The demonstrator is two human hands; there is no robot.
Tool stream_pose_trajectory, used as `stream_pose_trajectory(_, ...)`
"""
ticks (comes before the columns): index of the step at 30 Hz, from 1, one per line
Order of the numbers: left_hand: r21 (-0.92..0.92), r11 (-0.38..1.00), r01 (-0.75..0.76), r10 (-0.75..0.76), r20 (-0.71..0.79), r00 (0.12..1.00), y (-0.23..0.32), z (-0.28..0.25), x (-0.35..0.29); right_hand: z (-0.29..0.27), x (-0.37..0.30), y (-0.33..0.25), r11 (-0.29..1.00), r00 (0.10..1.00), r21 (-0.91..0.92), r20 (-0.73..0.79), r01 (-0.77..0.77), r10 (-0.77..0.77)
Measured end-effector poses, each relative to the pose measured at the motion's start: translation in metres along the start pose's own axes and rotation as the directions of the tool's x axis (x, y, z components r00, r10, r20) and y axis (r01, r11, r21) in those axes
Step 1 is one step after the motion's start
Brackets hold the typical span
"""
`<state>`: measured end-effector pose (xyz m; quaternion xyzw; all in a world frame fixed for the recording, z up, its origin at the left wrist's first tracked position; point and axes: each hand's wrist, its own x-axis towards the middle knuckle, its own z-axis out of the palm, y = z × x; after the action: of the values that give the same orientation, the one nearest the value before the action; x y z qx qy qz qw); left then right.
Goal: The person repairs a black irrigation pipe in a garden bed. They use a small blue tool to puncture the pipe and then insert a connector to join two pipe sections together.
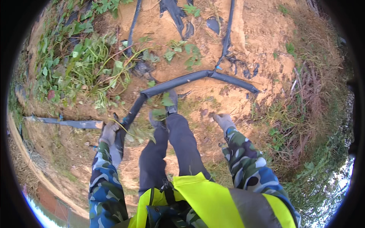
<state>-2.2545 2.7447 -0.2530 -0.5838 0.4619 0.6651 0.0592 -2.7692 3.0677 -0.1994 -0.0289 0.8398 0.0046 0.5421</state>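
My left hand, in a light grey work glove, is closed around a black flat irrigation hose where it bends down toward me. A thin vine with green leaves trails beside that hand. My right hand, gloved too, hangs above bare soil to the right of my legs. Its fingers look loosely apart, with nothing visible in them. From the held stretch the hose runs up past my shoes and then angles off to the right. A narrower black drip line joins it near a small blue fitting.
Leafy vines spread over the upper left. Another length of hose lies to the left, its end near my left hand. Torn black plastic film lies on the sandy soil. Dry brush borders the right side.
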Motion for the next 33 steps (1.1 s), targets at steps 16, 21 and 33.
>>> stream_pose_trajectory(16, 0.442, 0.88, -0.175, 0.398, -0.483, 0.78, 0.113, 0.222, 0.05, -0.103, 0.216, 0.043, 0.966, 0.954, -0.016, -0.154, 0.258, -0.258)
stream_pose_trajectory(21, 0.541, 0.828, -0.149, 0.284, -0.174, 0.943, 0.153, 0.378, 0.099, -0.126, 0.244, 0.048, 0.933, 0.931, 0.068, -0.126, 0.352, -0.342)
stream_pose_trajectory(33, 0.716, 0.652, -0.248, 0.285, 0.072, 0.956, 0.161, 0.608, 0.313, -0.145, 0.291, 0.098, 0.862, 0.954, 0.409, -0.109, 0.299, -0.279)
